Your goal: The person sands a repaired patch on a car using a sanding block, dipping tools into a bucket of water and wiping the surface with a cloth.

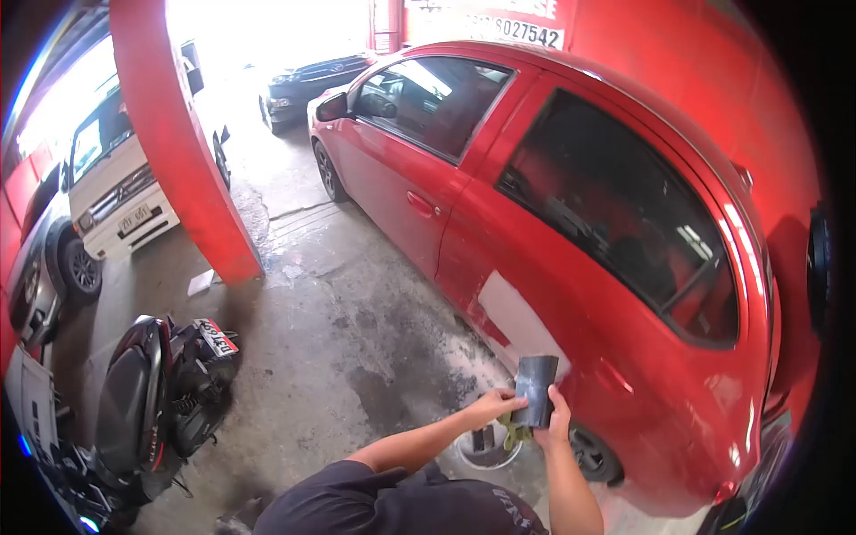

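A dark grey sheet or pad (537,392), slightly curved, is held up between my two hands near the rear side of the red car (571,267). My left hand (496,407) pinches its left edge, with a greenish cloth (515,433) hanging just below. On the right edge, my right hand (558,417) has its fingers wrapped round the side. Behind the sheet, a pale, dull patch (517,316) shows on the car's lower rear door. Below my hands, a round white-rimmed bucket (489,453) stands on the floor, its contents dark and partly hidden.
A black motorcycle (147,401) stands at the lower left. Beyond it are a red pillar (183,152), a white van (120,196) and a grey car (40,259). Another dark car (312,85) is at the back. Dark wet stains mark the concrete floor (303,357).
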The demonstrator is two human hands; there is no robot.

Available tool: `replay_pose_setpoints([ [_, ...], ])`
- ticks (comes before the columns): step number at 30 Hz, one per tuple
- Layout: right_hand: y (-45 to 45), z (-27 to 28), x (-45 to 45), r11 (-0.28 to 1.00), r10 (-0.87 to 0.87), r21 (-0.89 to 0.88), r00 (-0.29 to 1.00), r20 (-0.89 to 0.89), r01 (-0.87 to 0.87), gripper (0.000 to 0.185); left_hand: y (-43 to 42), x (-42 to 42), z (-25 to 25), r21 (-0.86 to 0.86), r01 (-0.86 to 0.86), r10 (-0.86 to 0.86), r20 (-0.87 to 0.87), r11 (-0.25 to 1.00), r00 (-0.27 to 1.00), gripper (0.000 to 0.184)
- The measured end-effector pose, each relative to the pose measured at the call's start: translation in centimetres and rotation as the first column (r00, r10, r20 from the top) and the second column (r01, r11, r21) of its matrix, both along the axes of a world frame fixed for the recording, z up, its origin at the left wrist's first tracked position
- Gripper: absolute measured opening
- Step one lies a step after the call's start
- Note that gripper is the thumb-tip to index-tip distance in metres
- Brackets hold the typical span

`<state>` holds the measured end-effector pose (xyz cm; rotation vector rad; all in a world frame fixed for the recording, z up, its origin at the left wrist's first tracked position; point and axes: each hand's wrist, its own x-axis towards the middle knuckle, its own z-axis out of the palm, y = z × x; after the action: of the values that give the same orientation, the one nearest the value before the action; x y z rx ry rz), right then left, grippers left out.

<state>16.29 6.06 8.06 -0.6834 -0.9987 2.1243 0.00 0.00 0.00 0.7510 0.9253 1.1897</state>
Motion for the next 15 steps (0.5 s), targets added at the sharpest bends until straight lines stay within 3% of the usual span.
replay_pose_setpoints([
  [2,4.1,1.4,4.6,0.998,0.046,-0.046,0.997,0.07,-0.043,0.043,3.1,3.8,2.8,0.112,0.031,-0.04,0.075,0.993,0.996,0.053],
  [3,-5.5,-4.3,-5.9,0.952,0.034,-0.303,0.999,0.004,-0.031,0.04,-7.6,-8.1,2.5,-0.154,0.094,-0.105,-0.064,0.984,0.992,0.051],
  [5,-0.9,-4.6,-2.5,0.978,0.03,-0.207,0.984,0.174,0.007,0.045,-4.0,-6.0,2.2,-0.046,0.079,-0.079,0.005,0.996,0.997,0.048],
  [8,3.5,-1.4,-3.7,0.996,0.043,-0.084,0.995,0.089,-0.036,0.054,1.4,-6.3,4.4,0.092,0.041,-0.054,0.135,0.995,0.989,0.045],
  [11,1.1,-4.6,-3.6,0.949,0.176,-0.287,0.973,0.15,-0.127,0.068,1.4,-5.9,2.5,0.161,-0.021,-0.006,0.166,0.987,0.986,0.047],
  [13,0.1,-4.0,-6.1,0.942,0.219,-0.244,0.973,-0.07,-0.23,0.076,1.2,-8.4,7.5,0.03,0.047,-0.047,0.002,0.998,0.999,0.047],
  [14,0.4,-5.1,-6.6,0.951,0.202,-0.226,0.977,-0.064,-0.212,0.076,1.5,-9.7,8.6,-0.185,0.125,-0.135,-0.041,0.975,0.99,0.045],
  [15,1.6,-7.9,-6.1,0.957,0.17,-0.221,0.982,-0.086,-0.186,0.076,2.4,-9.7,6.0,-0.173,0.191,-0.195,-0.006,0.966,0.981,0.04],
])
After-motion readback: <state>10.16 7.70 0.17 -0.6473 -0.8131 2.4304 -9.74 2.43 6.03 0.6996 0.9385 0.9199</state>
